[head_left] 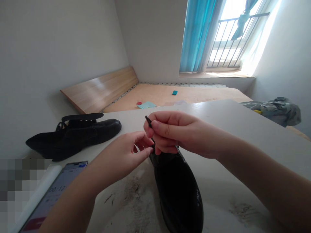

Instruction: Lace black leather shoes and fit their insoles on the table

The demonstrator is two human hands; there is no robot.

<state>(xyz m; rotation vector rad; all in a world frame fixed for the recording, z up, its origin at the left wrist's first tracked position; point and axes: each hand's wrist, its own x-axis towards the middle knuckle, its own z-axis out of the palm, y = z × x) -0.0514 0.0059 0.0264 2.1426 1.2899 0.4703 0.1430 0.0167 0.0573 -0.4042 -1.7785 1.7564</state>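
A shiny black leather shoe (pixel 178 191) stands on the white table with its rounded toe toward me. Above its far end, my right hand (pixel 173 131) pinches a dark shoelace (pixel 147 121), whose short tip sticks up past the thumb and forefinger. Lower down and to the left, my left hand (pixel 132 149) closes thumb and fingertips on the lace close to the shoe. Both hands cover most of the shoe's opening and lacing. Another black shoe (pixel 80 136) lies at the left of the table, its tongue raised and a lace loop showing.
A phone (pixel 60 184) with a running timer display lies at the lower left beside a white rolled object (pixel 40 194), partly behind my left forearm. Dark smudges mark the white tabletop (pixel 243 136). Beyond stands a bed (pixel 160 92) with small items on it; crumpled clothing (pixel 279 110) lies at right.
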